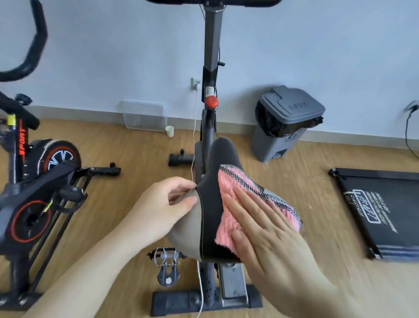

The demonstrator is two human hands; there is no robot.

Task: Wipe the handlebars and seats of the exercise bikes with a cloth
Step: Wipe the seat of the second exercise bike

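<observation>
In the head view, the seat (pixel 209 204) of the middle exercise bike (pixel 212 68) is seen from above, with its narrow nose pointing toward the wall. The right hand (pixel 260 229) is laid flat on the cloth (pixel 229 197), fingers straight and slightly spread, so that the cloth is pressed against the right half of the seat's top. The left hand (pixel 163 204) is curled round the seat's left edge, thumb on top and fingers tucked under the grey side panel, so the seat is steadied. The cloth could be dragged off the right edge of the seat if the flat palm slides too far, since nothing but downward pressure holds it; a corner already hangs past that edge. The left part of the seat may be missed because it is covered by the steadying hand. The white cable (pixel 194 140) running down beside the seat post might be snagged by a wide sweep. The handlebars (pixel 213 1) are barely caught at the top edge of the frame, and those of the second bike (pixel 34 172) at the left are judged not yet reached. The cloth is seen as a pink, ribbed, fluffy weave bordered with a black-and-white checked band, bunched rather than folded. The seat is dark, smooth, with a stitched seam and a paler grey flank.
</observation>
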